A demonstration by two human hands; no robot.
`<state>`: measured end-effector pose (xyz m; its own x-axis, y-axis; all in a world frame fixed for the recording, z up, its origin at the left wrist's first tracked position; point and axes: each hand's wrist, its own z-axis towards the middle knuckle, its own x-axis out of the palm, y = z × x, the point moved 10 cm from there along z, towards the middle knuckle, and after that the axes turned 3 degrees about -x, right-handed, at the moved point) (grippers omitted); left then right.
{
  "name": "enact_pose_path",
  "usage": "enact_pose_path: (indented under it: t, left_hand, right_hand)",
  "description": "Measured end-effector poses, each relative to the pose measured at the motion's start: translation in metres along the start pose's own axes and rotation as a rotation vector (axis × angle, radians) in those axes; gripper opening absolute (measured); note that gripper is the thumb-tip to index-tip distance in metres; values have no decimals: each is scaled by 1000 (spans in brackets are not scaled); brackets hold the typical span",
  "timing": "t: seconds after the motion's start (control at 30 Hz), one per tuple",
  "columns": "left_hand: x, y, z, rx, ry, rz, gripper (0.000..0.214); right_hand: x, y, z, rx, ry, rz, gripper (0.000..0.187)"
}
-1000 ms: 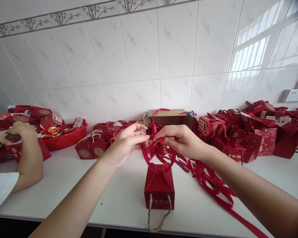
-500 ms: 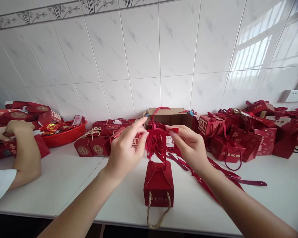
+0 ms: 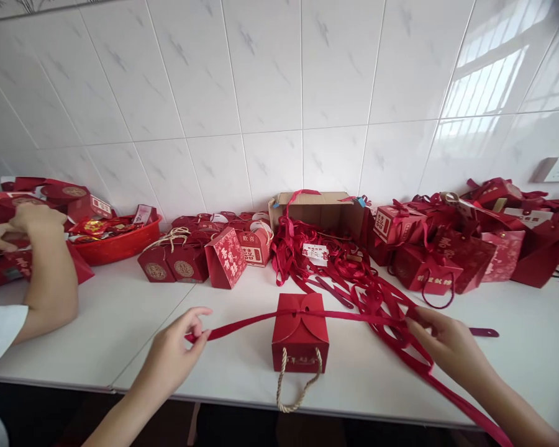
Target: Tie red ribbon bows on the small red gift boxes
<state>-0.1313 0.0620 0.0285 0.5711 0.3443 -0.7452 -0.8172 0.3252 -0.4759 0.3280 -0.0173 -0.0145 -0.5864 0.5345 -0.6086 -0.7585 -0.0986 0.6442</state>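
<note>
on my head feed: small red cardboard gift box sits upright on the white table, near its front edge, top flaps folded in. narrow red fabric ribbon runs across its top, out to both sides; can't tell if it's knotted at the middle. left hand pinches one side of it, thumb to fingers; right hand grips the other side. both hands well clear of the box. beige twisted rope handle droops off the box's front. behind: tangled heap of red ribbons spilling from an open brown cardboard carton. left, a co-worker's bare forearm beside a red plastic basin of wrapped sweets.
</note>
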Motion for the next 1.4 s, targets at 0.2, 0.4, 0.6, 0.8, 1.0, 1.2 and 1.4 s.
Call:
enact_pose_path:
  t: [0.2,0.4,0.6,0.8,1.0,1.2,1.4]
  left_hand:
    - [29,-56,6,56,32,-222,10]
    - [84,-95,7,-134,327,-641,19]
    - [100,-92,12,-174,428,-682,26]
    - [115,-96,8,-244,725,-715,30]
    - [108,-83,12,-262,654,-746,37]
    - [103,-80,13,-183,646,-609,35]
    - [77,-90,18,-49,466,-429,24]
  right_hand:
    - [22,58,9,-163,-27,14,39]
    - [96,110,5,-106,387,355,34]
    - [130,101,-2,93,561,521,40]
    - [133,100,-2,148,730,615,51]
    - [126,94,4,123,697,692,47]
    - [123,86,3,182,719,836,41]
    - [107,93,3,299,729,1266,28]
